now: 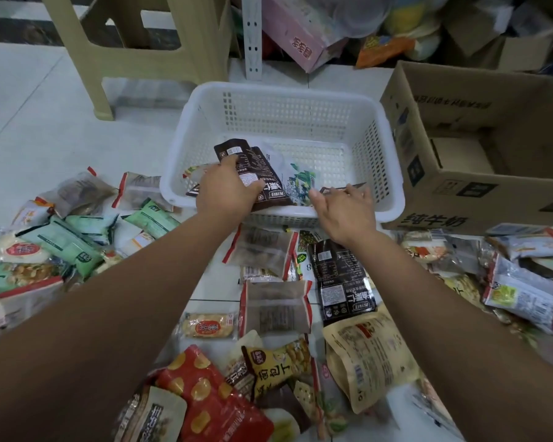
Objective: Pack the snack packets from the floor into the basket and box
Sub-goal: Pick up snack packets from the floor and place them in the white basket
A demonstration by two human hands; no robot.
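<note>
Item 1. Loose snack packets on the floor [29,122], nearer than both grips: a red packet [211,400] printed with yellow crisps, a yellow-and-black packet [278,362] and a beige pouch [367,355]. A clear red-edged packet [275,309] lies below and between the forearms. A black packet [342,279] lies just under the right wrist. Green packets [67,244] are heaped to the left of the left arm.

Item 2. Left grip [227,189]: closed round a dark brown packet [253,173], thumb across its face and fingers curled over its upper edge. The packet is tilted, over the near left part of the basket.

Item 3. Right grip [345,208]: at the basket's near rim, thumb stretched left, fingers loosely spread over a thin dark packet edge [355,186]. Whether it pinches that packet cannot be told.

Item 4. White packet with green print [300,180]: inside the basket, between the two grips and partly under the dark brown packet.

Item 5. White perforated basket [284,90]: on the floor, directly beyond both grips.

Item 6. Open cardboard box [460,199]: just right of the basket, beyond the right grip.

Item 7. Beige plastic stool [99,84]: beyond the left grip, to its left, behind the basket.
</note>
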